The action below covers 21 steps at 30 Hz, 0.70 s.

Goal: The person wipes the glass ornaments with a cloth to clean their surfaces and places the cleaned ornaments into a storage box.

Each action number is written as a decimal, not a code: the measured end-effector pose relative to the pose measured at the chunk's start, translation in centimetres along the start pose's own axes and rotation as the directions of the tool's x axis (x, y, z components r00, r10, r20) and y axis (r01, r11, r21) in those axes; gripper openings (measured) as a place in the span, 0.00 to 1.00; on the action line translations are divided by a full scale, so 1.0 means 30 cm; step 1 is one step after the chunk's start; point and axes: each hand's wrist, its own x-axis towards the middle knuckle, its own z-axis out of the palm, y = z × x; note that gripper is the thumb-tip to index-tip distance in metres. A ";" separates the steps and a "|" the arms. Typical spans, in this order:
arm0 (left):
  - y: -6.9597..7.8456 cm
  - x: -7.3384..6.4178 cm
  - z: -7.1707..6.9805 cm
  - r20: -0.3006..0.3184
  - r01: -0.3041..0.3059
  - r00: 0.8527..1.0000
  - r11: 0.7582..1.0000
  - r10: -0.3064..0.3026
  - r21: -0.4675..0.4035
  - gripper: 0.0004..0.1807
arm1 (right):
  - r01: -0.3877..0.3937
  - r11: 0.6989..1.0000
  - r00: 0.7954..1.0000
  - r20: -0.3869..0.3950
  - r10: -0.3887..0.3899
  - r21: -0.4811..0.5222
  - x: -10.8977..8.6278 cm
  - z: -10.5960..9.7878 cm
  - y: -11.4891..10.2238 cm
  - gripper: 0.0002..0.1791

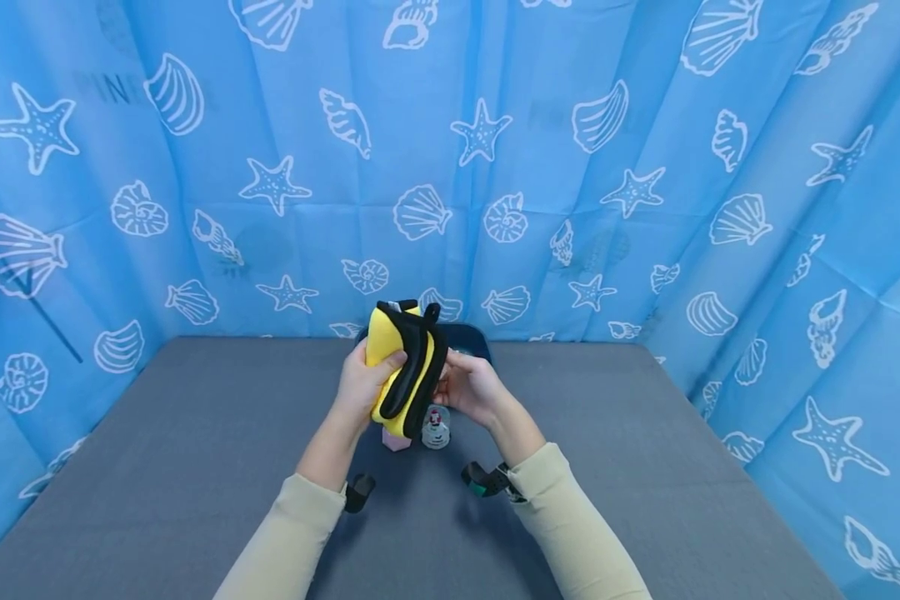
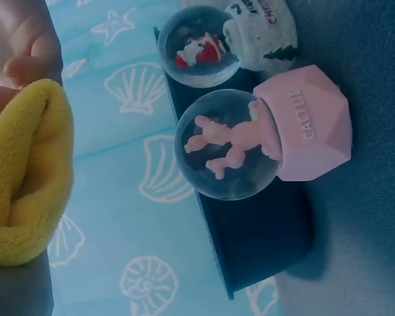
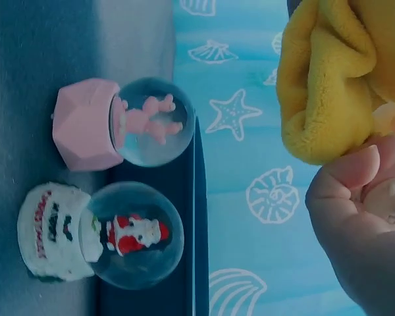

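My left hand grips a folded yellow towel with black edging and a small black loop at its top, the thumb pressed across its front. At the towel's right edge is my right hand, its thumb and fingers curled at the plush fold. Below the towel stand two snow globes. One has a faceted pink base and a pink balloon-dog figure inside. The other, a Santa snow globe, has a white lettered base.
A dark blue bin stands behind the snow globes, partly hidden by the towel and hands. Grey cloth covers the table. A blue curtain with white shells and starfish hangs at the back and sides.
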 end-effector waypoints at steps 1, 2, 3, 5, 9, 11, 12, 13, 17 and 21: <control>-0.001 -0.001 -0.001 -0.016 0.005 1.000 1.000 -0.005 -0.003 0.20 | -0.010 1.000 1.000 0.002 0.010 0.013 -0.001 0.000 0.001 0.28; -0.002 -0.002 -0.001 -0.035 0.011 0.999 1.000 -0.011 -0.004 0.20 | -0.025 0.999 1.000 0.002 0.025 0.030 -0.003 0.002 0.000 0.28; -0.002 -0.002 -0.002 -0.052 0.022 0.998 1.000 -0.022 -0.011 0.20 | -0.041 0.998 0.999 0.005 0.040 0.048 -0.006 0.004 -0.001 0.27; -0.002 -0.003 -0.004 -0.085 0.047 0.995 0.999 -0.049 -0.024 0.20 | -0.072 0.994 0.997 0.024 0.070 0.077 -0.013 0.008 -0.004 0.25; -0.001 -0.002 -0.010 -0.117 0.129 0.983 0.987 -0.140 -0.101 0.21 | -0.094 0.989 0.996 0.016 0.092 0.114 -0.024 0.014 -0.009 0.20; 0.006 -0.004 -0.018 -0.092 0.176 0.976 0.963 -0.198 -0.205 0.24 | -0.060 0.994 0.998 -0.024 0.062 0.089 -0.027 0.012 -0.013 0.18; 0.011 -0.006 -0.023 -0.073 0.202 0.971 0.942 -0.229 -0.267 0.26 | -0.036 0.998 0.998 -0.057 0.039 0.059 -0.028 0.011 -0.016 0.16; 0.018 -0.008 -0.028 -0.048 0.226 0.966 0.918 -0.254 -0.325 0.28 | -0.012 1.000 0.996 -0.089 0.014 0.024 -0.029 0.010 -0.019 0.16; 0.049 -0.022 -0.050 0.101 0.295 0.954 0.838 -0.281 -0.458 0.35 | 0.053 0.987 0.981 -0.175 -0.079 -0.152 -0.032 0.010 -0.032 0.25; 0.061 -0.029 -0.052 0.229 0.318 0.942 0.865 -0.243 -0.389 0.41 | 0.085 0.955 0.979 -0.153 -0.133 -0.283 -0.029 0.001 -0.031 0.31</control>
